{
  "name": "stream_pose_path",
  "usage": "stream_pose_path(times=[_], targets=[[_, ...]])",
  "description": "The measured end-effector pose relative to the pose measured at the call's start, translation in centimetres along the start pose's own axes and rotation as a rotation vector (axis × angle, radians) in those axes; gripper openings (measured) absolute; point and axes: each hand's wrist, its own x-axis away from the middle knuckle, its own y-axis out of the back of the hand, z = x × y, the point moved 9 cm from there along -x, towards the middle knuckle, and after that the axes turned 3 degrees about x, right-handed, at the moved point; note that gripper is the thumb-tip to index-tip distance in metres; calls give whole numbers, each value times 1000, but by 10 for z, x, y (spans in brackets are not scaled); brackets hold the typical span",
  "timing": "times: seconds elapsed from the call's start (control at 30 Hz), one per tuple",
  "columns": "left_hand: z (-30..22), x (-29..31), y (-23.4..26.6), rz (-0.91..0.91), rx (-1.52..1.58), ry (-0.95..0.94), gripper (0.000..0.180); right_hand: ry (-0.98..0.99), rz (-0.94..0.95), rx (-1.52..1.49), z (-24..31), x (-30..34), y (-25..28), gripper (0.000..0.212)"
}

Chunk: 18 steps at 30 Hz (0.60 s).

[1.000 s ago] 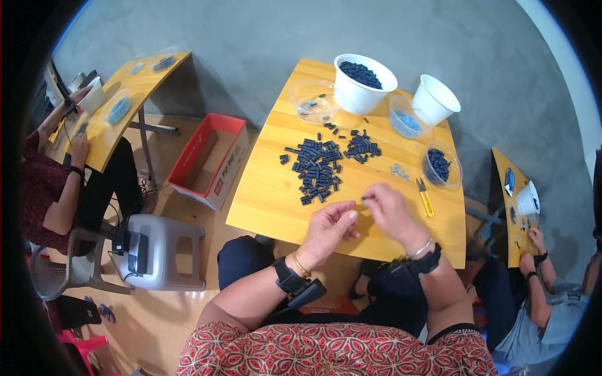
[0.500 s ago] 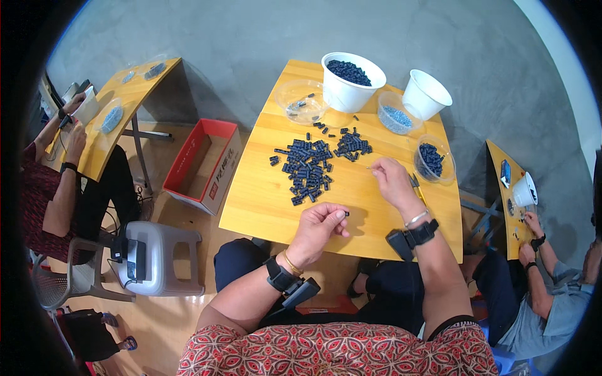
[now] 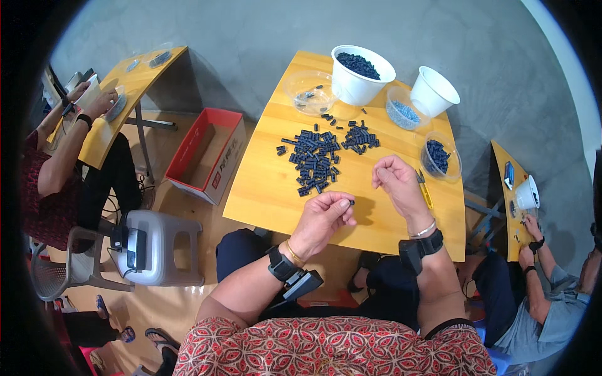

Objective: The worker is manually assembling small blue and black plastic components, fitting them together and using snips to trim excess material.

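Note:
My left hand [image 3: 321, 220] is over the front edge of the table, thumb and fingers pinched on a small black plastic piece [image 3: 351, 202]. To its right, my right hand [image 3: 400, 182] is raised above the table with its fingers curled together; whatever lies between the fingertips is hidden or too small to name. Beyond my hands is a loose pile of black plastic pieces [image 3: 313, 153], with a smaller heap [image 3: 360, 136] at its right. A yellow-handled tool [image 3: 426, 190] lies just right of my right hand.
Along the back stand a white tub [image 3: 355, 91] of black pieces, a clear bowl [image 3: 298, 106] with few parts, another white tub [image 3: 435, 94] and a bowl of bluish small parts [image 3: 402, 115]. A bowl of black pieces [image 3: 437, 156] sits right. A red box [image 3: 204, 153] is on the floor.
My right fingers have curled in, and the thin bit that showed at their tips is out of sight. The view has shifted slightly. At the left table, a co-worker's hand has reached into a bowl.

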Motion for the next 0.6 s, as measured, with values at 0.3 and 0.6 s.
stream_pose_path(times=[0.3,0.6], targets=[[3,-1,-5,45,53,8,15,-97,147,-504,18,30,-36,15],[-4,2,-10,67,88,-3,16,-52,125,-330,25,33,-43,10]])
